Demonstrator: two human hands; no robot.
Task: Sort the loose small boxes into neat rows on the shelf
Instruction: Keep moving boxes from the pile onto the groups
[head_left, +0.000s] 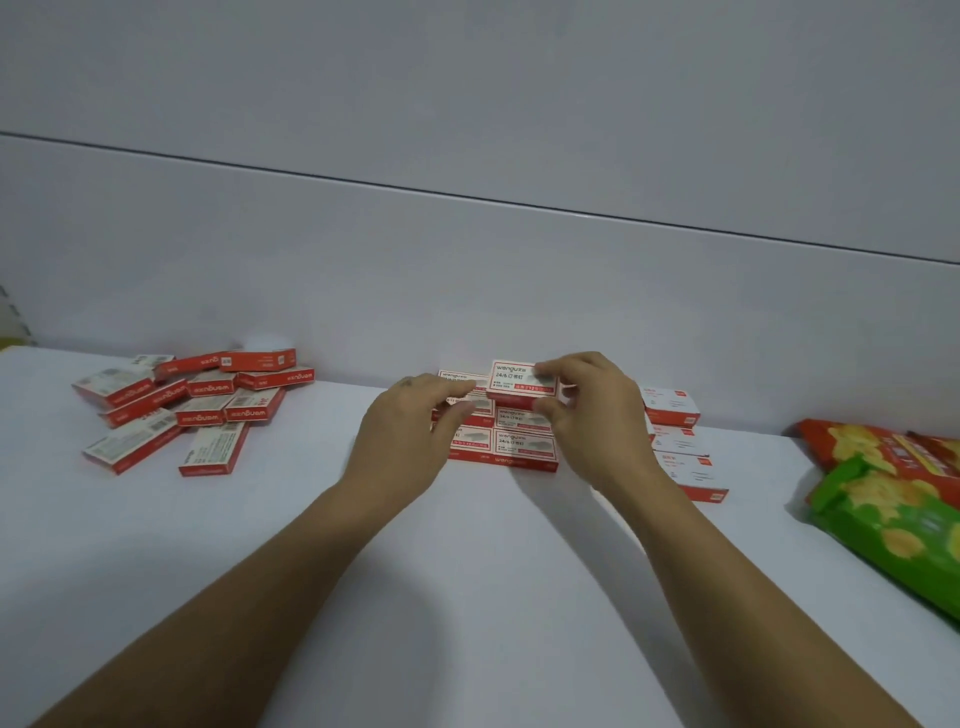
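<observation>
In front of you the white shelf (467, 571) runs back to a plain white wall (467, 286). On your left lies a loose heap of small boxes (202, 415), red and white, overlapping at mixed angles. In the middle, against the wall, a block of boxes (519, 447) lies flat in straight rows, edges touching. Just to its right a column of boxes (685, 467) runs front to back. At your far right lie a red snack bag (852, 441) and a green snack bag (893, 535), the green overlapping the red.
</observation>
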